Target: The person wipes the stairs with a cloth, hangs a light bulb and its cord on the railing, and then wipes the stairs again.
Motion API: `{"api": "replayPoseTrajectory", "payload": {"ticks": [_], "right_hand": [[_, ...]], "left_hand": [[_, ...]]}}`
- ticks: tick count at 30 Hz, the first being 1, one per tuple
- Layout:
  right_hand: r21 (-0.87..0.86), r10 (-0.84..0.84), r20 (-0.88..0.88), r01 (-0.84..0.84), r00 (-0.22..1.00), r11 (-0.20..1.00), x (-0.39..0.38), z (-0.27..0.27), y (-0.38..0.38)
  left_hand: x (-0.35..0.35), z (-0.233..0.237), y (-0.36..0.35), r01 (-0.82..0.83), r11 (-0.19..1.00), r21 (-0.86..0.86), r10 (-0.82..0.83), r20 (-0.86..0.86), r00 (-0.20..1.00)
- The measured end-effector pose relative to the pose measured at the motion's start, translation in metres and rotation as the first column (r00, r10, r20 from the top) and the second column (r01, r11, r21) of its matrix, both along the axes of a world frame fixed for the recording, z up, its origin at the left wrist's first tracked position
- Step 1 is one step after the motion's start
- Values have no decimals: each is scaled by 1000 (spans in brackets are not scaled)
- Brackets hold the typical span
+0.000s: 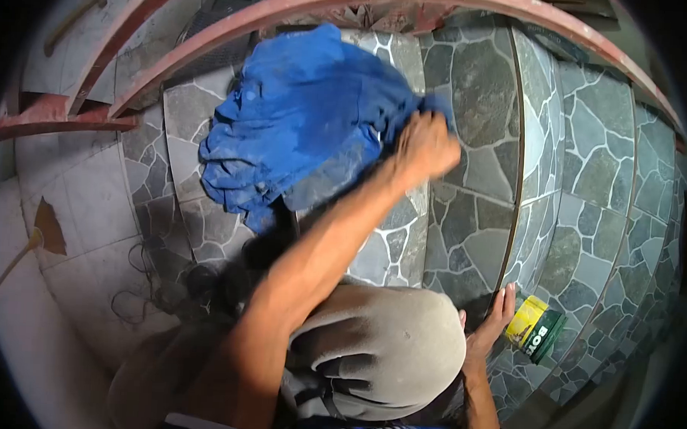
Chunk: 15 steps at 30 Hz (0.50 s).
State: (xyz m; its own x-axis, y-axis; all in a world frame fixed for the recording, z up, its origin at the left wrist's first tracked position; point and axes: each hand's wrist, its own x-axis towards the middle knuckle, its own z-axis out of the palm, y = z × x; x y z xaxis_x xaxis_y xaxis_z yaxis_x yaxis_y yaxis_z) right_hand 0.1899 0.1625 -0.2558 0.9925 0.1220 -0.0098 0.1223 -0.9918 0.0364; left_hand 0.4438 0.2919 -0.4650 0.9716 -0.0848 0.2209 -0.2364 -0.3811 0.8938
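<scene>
My left hand (429, 145) is a closed fist, gripping a bunched end of a large blue cloth (302, 98). The cloth, crumpled and dusty with a darker patch, lies spread over stone-patterned tiles (479, 90); motion slightly blurs the hand. My right hand (490, 328) rests low at the right by a step edge, its visible fingers stretched out and nothing seen in them. Just right of those fingers is a yellow and green can (535, 329) with "BOY" lettering, apparently tilted in this view. My bent knee in grey cloth (399, 347) sits between the arms and hides part of the floor.
A curved red metal railing (353, 2) crosses the top. Tiled steps with dark edges (520, 130) run down the right side. Thin wire (129, 301) lies at the lower left, near a brown, flat-bladed object (49, 228). A wooden piece (76, 20) is at the upper left.
</scene>
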Motion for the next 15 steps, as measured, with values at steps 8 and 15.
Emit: {"api": "replayPoseTrajectory", "payload": {"ticks": [8, 15], "right_hand": [[-15, -2, 1, 2, 1000, 1000, -2, -7, -6], [7, -2, -2, 2, 1000, 1000, 3, -6, 0]], "left_hand": [[20, 0, 7, -47, 995, -86, 41, -72, 997], [-38, -10, 2, -107, 986, -125, 131, 198, 971]]}}
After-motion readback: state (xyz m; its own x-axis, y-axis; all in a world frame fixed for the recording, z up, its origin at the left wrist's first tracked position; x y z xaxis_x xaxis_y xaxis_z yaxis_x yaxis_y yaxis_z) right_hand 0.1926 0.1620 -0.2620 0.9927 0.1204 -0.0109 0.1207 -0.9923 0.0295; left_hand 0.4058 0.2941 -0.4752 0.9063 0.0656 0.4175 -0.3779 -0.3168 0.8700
